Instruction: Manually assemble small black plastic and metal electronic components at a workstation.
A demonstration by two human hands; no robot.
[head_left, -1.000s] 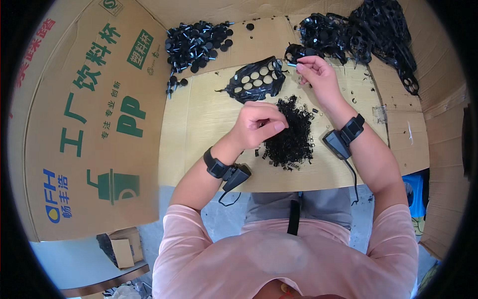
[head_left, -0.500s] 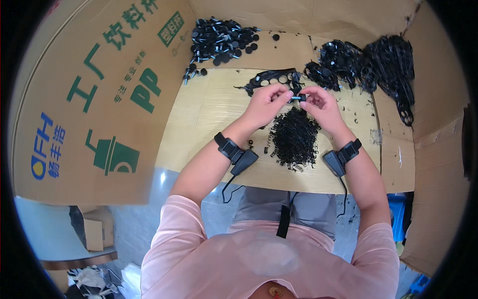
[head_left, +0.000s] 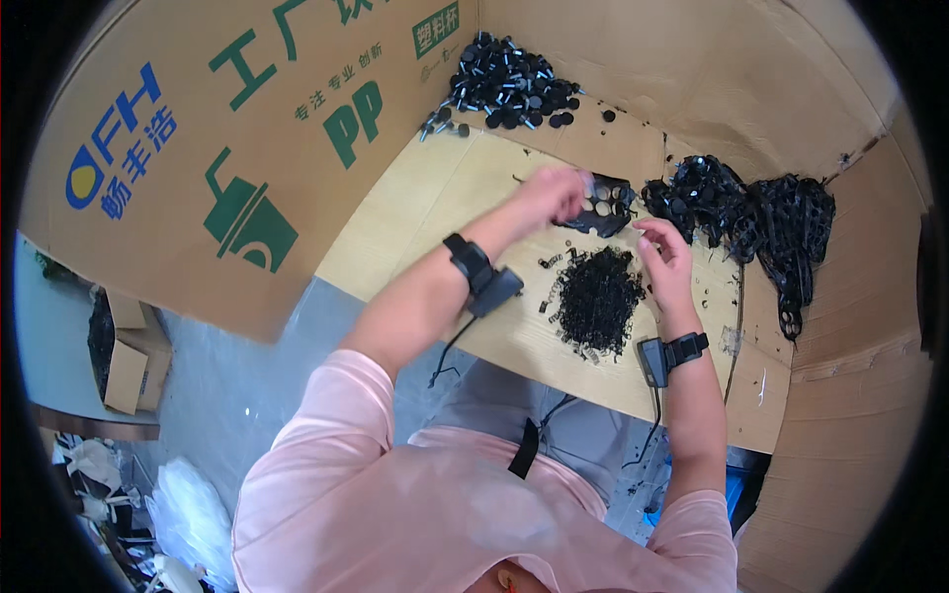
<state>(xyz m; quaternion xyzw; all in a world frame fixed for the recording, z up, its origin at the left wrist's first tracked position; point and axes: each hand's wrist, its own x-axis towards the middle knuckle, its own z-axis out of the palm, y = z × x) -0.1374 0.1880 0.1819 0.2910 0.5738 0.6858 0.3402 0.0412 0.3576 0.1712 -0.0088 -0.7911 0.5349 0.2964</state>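
My left hand (head_left: 556, 194) is blurred by motion, its fingers curled, at the left edge of a black perforated sheet (head_left: 611, 219). A pale bluish streak shows at its fingertips; whether it is a held piece I cannot make out. My right hand (head_left: 668, 259) is apart from it, above the right side of a heap of small black coiled springs (head_left: 598, 301). The right thumb and forefinger are loosely bent and parted, with nothing visible between them. The sheet lies behind the heap and has round holes.
A pile of black round-headed bolts (head_left: 509, 84) sits at the back left. Tangled black perforated strips (head_left: 791, 227) and a dark heap of parts (head_left: 697, 193) lie at the right. Cardboard walls (head_left: 247, 148) enclose the yellowish work board (head_left: 395, 232).
Half a second ago both hands met over a black-headed bolt with a metal shank. Now they have parted, the left by the perforated sheet and the right beside the springs. The view has turned.
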